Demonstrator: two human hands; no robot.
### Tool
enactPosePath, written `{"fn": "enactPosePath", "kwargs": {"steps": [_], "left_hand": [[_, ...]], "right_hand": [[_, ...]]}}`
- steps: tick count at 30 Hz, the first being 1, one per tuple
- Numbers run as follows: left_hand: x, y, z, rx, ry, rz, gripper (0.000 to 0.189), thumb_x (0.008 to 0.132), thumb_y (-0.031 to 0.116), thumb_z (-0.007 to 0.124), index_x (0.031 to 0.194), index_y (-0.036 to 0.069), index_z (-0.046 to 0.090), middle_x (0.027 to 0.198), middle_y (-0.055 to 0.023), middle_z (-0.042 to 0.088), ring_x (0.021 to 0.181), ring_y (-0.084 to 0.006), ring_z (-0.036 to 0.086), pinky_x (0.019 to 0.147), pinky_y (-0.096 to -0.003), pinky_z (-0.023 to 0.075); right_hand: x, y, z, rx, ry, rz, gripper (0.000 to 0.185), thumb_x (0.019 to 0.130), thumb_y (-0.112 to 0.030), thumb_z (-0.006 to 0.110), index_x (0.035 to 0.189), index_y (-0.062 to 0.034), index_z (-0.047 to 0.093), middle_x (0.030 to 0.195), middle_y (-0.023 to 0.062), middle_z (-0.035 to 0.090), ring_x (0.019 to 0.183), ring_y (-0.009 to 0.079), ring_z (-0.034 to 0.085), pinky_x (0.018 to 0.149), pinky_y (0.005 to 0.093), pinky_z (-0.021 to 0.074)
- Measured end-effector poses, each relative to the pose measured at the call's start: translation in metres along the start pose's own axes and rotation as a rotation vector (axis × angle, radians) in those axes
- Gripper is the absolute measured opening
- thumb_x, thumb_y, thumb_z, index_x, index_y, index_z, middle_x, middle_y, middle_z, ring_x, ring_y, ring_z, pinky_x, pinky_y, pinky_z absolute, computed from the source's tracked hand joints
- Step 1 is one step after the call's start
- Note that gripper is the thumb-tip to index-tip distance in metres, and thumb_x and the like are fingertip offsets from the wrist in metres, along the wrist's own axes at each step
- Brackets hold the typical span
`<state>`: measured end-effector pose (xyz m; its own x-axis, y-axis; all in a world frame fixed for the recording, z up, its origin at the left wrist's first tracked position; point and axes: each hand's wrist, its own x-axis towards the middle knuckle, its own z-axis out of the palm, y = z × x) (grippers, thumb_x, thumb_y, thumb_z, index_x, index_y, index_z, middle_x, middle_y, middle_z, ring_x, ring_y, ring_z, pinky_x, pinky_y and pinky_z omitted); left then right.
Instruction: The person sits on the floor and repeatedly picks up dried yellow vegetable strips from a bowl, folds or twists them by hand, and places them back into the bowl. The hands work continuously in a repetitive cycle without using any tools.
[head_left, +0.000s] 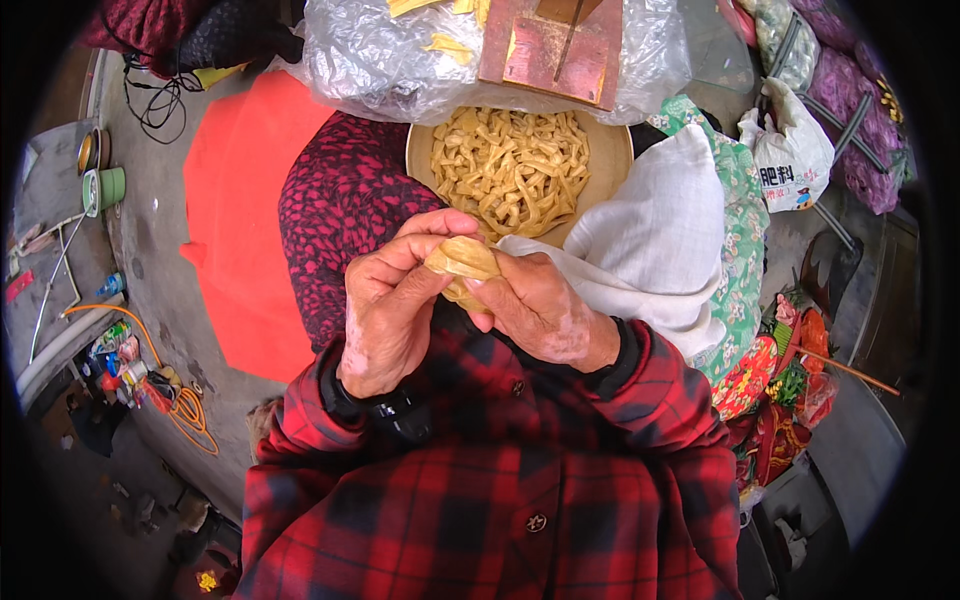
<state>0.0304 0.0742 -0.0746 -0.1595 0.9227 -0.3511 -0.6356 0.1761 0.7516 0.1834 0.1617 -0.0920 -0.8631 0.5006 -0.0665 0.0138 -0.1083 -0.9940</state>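
Observation:
Between my two hands, above my lap, is a folded piece of yellowish tofu skin (463, 259). My left hand (394, 296) pinches its left side with thumb and fingers. My right hand (544, 307) grips its right side, with the thumb pressed on the front. Just beyond my hands sits a round, shallow basin (611, 150) holding a heap of cut or knotted yellowish strips (514, 169). The fingers partly hide the held piece, so its full shape is unclear.
A plastic sheet (375, 67) carries a reddish wooden board (562, 56) and loose yellow pieces (450, 49). White cloth (652, 217) lies at the right over green patterned fabric (742, 202). Red material (232, 225) covers the left side. An orange hose (187, 412) lies on the floor.

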Motion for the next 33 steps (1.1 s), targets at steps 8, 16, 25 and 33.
{"fn": "enactPosePath", "kwargs": {"steps": [8,16,25,33], "left_hand": [[-0.019,0.015,0.013,-0.202,-0.091,-0.074,0.020,0.087,0.016,0.059,0.084,-0.003,0.063,0.118,-0.0150,0.048,0.116,-0.0313,0.050,0.108,-0.0443,0.0378],[-0.025,0.010,0.021,-0.184,-0.290,0.065,0.017,0.084,0.014,0.059,0.076,-0.001,0.057,0.119,-0.0175,0.048,0.105,-0.0256,0.053,0.097,-0.0406,0.0422],[-0.026,0.007,0.025,0.361,-0.151,0.315,0.027,0.072,-0.015,0.054,0.095,0.000,0.053,0.127,-0.0150,0.048,0.111,-0.0176,0.051,0.096,-0.0314,0.0411],[-0.030,0.012,0.022,0.049,-0.072,-0.266,0.021,0.097,0.007,0.045,0.105,-0.006,0.060,0.087,-0.0068,0.063,0.074,-0.0104,0.060,0.074,-0.0289,0.0562]], "right_hand": [[-0.013,-0.025,0.002,0.011,-0.141,-0.042,0.025,0.101,-0.017,0.047,0.118,0.0005,0.055,0.073,0.0080,0.057,0.057,0.0219,0.058,0.051,0.0349,0.0452],[-0.024,-0.022,0.022,-0.596,0.151,-0.630,0.040,0.082,-0.003,0.061,0.121,-0.0023,0.057,0.091,0.0112,0.058,0.064,0.0207,0.060,0.052,0.0325,0.0476],[-0.029,-0.034,0.008,-1.095,0.249,-0.673,0.025,0.078,-0.010,0.069,0.098,0.0008,0.060,0.080,0.0057,0.056,0.063,0.0173,0.060,0.055,0.0313,0.0491],[-0.032,-0.047,-0.006,-1.400,0.152,-0.609,0.026,0.080,-0.020,0.067,0.094,0.0000,0.059,0.072,0.0037,0.054,0.065,0.0151,0.061,0.055,0.0282,0.0500]]}}
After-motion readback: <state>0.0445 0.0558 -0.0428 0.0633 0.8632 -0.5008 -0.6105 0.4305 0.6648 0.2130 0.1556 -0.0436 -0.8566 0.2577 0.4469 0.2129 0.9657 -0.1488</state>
